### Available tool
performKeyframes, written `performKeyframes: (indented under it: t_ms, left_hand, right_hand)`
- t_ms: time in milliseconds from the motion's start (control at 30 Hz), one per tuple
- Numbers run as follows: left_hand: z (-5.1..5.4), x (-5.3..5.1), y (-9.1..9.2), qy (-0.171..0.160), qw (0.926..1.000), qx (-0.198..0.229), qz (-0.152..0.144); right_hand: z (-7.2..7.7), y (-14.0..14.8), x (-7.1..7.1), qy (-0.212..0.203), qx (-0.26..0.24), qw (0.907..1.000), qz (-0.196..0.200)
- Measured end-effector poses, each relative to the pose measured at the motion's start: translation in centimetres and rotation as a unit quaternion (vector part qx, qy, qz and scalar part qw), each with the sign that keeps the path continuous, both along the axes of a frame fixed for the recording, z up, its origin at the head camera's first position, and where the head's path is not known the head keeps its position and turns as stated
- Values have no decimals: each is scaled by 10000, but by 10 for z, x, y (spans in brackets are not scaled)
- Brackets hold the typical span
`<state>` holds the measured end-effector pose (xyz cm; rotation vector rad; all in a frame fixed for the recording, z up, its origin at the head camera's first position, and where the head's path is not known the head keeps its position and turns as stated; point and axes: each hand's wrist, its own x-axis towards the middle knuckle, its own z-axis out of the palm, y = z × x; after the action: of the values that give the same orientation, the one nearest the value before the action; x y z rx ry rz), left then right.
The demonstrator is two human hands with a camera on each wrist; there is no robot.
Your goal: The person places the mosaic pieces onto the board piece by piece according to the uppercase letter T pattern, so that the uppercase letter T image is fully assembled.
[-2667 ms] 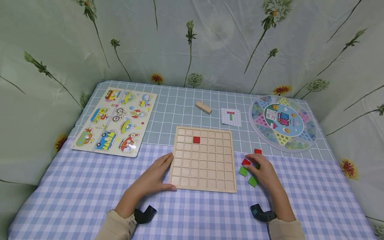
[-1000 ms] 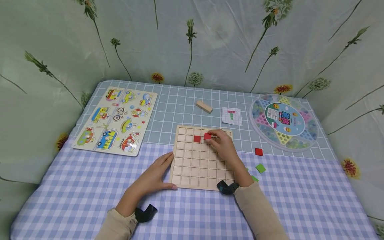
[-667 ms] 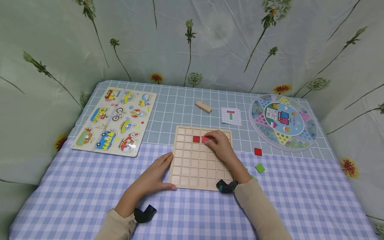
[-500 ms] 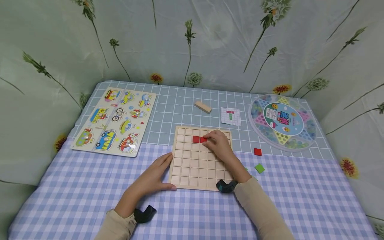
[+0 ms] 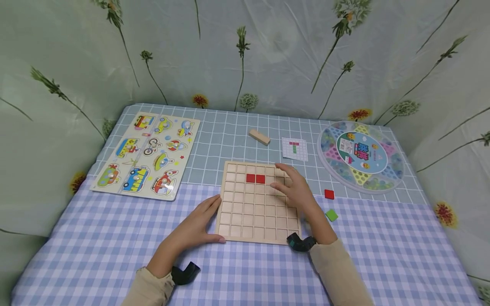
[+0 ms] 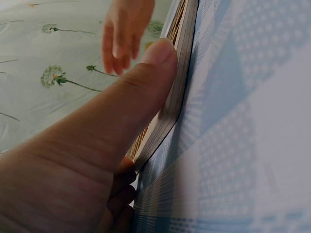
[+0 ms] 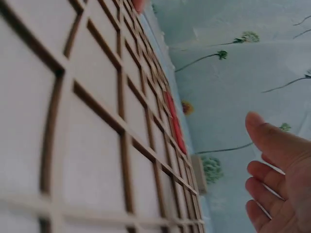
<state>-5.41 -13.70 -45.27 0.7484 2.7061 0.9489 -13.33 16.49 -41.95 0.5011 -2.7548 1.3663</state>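
Note:
A wooden grid board point(image 5: 249, 209) lies in front of the person. Two red square tiles, a left one point(image 5: 250, 178) and a right one point(image 5: 260, 179), sit side by side in neighbouring cells of its upper part. Along the board's left edge and near-left corner rests the left hand point(image 5: 196, 225), thumb apart and touching the near edge. Over the board's right side hovers the right hand point(image 5: 298, 191), fingers spread and nothing between them. In the right wrist view, the red tiles point(image 7: 175, 124) lie apart from the fingers. A red tile point(image 5: 329, 194) and a green tile point(image 5: 331, 215) lie right of the board.
Behind the board are a wooden block point(image 5: 259, 137) and a paper card point(image 5: 294, 149) with a red and green pattern. A round Chinese checkers box point(image 5: 361, 178) stands back right. At left lies a vehicle peg puzzle point(image 5: 147, 157). A flowered curtain point(image 5: 283, 68) hangs behind.
The right hand brought a red tile from the right side, set it beside the first one, let go and drew back to the right. The left hand stayed at the board's edge.

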Motion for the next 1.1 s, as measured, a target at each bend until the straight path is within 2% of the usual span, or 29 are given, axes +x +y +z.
performKeyframes:
  t_ms: [200, 367, 700, 1100]
  left_hand:
    - [0, 0, 0, -21, 10000, 28, 19]
    - [0, 0, 1, -28, 10000, 47, 25]
    - [1, 0, 1, -44, 10000, -31, 39]
    - [-2, 0, 0, -15, 9999, -94, 43]
  right_hand:
    - [13, 33, 15, 619, -27, 9977, -280]
    - [18, 63, 28, 673, 81, 9961, -560]
    - [4, 101, 44, 127, 398, 9917, -1216]
    - [-21, 116, 43, -584, 476, 9878, -1365]
